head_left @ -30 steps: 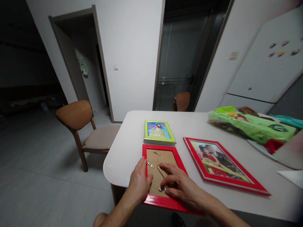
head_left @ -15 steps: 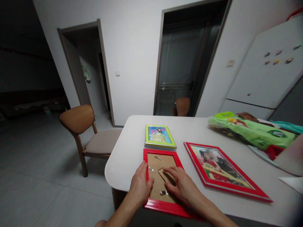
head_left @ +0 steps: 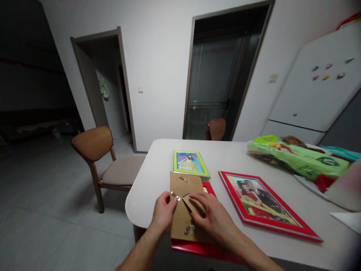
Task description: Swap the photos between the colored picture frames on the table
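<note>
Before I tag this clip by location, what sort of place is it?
Probably a home's dining area: a white table, a wooden chair beside it, and what looks like a fridge dotted with magnets.

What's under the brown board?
A red frame shows beyond the near edge and right side of the brown board, with a pale sliver inside it. The rest, covered by the board and right hand, can't be seen.
</note>
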Tool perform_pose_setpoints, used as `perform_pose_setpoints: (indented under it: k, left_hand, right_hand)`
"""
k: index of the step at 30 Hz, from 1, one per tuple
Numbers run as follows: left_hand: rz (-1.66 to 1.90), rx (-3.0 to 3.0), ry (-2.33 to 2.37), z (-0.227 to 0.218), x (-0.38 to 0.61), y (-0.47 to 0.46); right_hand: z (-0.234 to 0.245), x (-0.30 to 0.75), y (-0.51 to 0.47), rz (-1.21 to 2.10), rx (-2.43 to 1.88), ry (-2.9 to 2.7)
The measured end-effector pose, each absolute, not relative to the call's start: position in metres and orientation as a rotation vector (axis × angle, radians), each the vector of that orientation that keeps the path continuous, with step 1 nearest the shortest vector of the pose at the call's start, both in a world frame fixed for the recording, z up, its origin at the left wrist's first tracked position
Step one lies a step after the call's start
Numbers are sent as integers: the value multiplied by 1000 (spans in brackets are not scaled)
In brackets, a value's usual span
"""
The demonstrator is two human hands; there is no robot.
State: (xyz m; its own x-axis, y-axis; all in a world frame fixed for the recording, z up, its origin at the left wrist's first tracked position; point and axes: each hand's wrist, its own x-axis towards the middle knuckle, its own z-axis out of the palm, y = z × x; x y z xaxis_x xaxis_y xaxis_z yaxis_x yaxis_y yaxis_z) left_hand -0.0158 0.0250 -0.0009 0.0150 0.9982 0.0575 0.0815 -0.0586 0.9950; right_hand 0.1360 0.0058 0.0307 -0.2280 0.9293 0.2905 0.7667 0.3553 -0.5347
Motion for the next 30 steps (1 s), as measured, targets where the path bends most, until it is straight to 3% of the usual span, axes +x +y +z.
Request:
perform_pose_setpoints:
  k: [10,30]
  left_hand:
    - [1264,1047,1285,-3,-83,33]
    - [1200,1153,1418,-22,-93,42]
  right_hand:
    - [7,172,16,319,-1534,-2004]
    - [-6,184,17,174,-1712,-2107]
